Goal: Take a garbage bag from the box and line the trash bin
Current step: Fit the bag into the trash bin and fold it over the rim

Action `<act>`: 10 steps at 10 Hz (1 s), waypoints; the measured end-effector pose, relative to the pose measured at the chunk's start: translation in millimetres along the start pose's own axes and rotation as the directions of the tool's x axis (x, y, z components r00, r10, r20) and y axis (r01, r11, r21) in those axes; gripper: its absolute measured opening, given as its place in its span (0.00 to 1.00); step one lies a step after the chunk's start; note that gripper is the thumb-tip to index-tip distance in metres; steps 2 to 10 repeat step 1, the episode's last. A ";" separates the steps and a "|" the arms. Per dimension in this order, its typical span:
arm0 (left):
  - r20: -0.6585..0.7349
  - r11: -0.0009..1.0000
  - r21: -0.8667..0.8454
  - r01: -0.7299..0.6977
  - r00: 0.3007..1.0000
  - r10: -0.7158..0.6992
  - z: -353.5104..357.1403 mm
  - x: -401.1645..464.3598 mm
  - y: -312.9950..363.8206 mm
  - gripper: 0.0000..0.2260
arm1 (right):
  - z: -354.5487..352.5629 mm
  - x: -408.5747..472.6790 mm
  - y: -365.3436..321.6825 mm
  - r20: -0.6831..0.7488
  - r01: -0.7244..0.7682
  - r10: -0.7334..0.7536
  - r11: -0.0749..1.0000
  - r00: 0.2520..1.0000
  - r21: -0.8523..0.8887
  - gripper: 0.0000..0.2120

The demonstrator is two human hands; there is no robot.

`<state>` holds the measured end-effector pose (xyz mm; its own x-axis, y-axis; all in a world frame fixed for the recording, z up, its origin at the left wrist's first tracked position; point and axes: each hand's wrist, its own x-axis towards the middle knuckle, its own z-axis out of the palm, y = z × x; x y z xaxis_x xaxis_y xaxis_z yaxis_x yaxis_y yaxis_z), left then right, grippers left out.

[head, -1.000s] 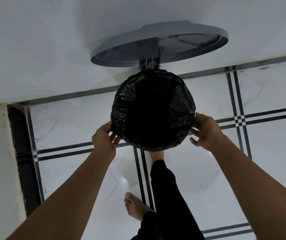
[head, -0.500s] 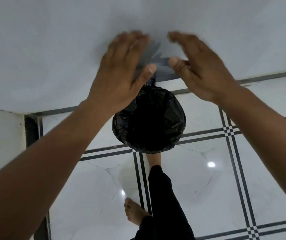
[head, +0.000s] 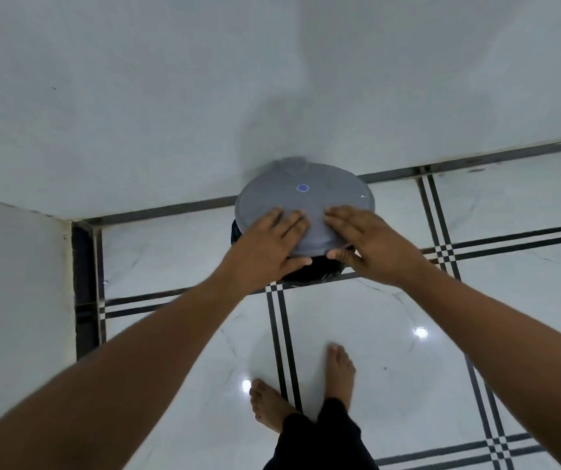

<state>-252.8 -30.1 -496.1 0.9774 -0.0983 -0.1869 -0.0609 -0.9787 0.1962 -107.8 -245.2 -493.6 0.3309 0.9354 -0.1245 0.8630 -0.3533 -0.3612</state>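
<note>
The grey lid (head: pixel 306 201), which stood raised against the wall a second ago, is now down over the trash bin, and both hands have come down with it from the wall to its near edge. The left hand (head: pixel 265 247) lies flat on the lid's near left part, fingers spread and extended, thumb tucked under the rim; it presses rather than grips. The right hand (head: pixel 370 245) mirrors it on the near right part, palm down, fingers splayed toward the centre, thumb at the rim's underside. Beneath the lid only a dark sliver of the bin shows, wrapped in the black garbage bag (head: pixel 309 271), whose folded-over plastic peeks out below the near edge and at the left side. A small blue round sticker (head: pixel 303 188) sits near the lid's far centre. The bin stands against the white wall (head: pixel 170 96) on the glossy white floor (head: pixel 391 334) with black double lines. The person's two bare feet (head: pixel 340 368) stand near the bin, dark trouser cuffs above them.
</note>
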 end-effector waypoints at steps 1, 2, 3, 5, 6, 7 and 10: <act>0.114 0.984 -0.098 0.152 0.983 -0.141 45.3 -22.4 25.1 0.34 | 33.1 -22.7 -11.5 0.034 -0.101 0.098 0.991 0.995 0.092 0.27; 0.114 0.984 -0.098 0.152 0.983 -0.141 45.3 -22.4 25.1 0.34 | 33.1 -22.7 -11.5 0.034 -0.101 0.098 0.991 0.995 0.092 0.27; 0.114 0.984 -0.098 0.152 0.983 -0.141 45.3 -22.4 25.1 0.34 | 33.1 -22.7 -11.5 0.034 -0.101 0.098 0.991 0.995 0.092 0.27; 0.114 0.984 -0.098 0.152 0.983 -0.141 45.3 -22.4 25.1 0.34 | 33.1 -22.7 -11.5 0.034 -0.101 0.098 0.991 0.995 0.092 0.27; 0.114 0.984 -0.098 0.152 0.983 -0.141 45.3 -22.4 25.1 0.34 | 33.1 -22.7 -11.5 0.034 -0.101 0.098 0.991 0.995 0.092 0.27; 0.114 0.984 -0.098 0.152 0.983 -0.141 45.3 -22.4 25.1 0.34 | 33.1 -22.7 -11.5 0.034 -0.101 0.098 0.991 0.995 0.092 0.27; 0.114 0.984 -0.098 0.152 0.983 -0.141 45.3 -22.4 25.1 0.34 | 33.1 -22.7 -11.5 0.034 -0.101 0.098 0.991 0.995 0.092 0.27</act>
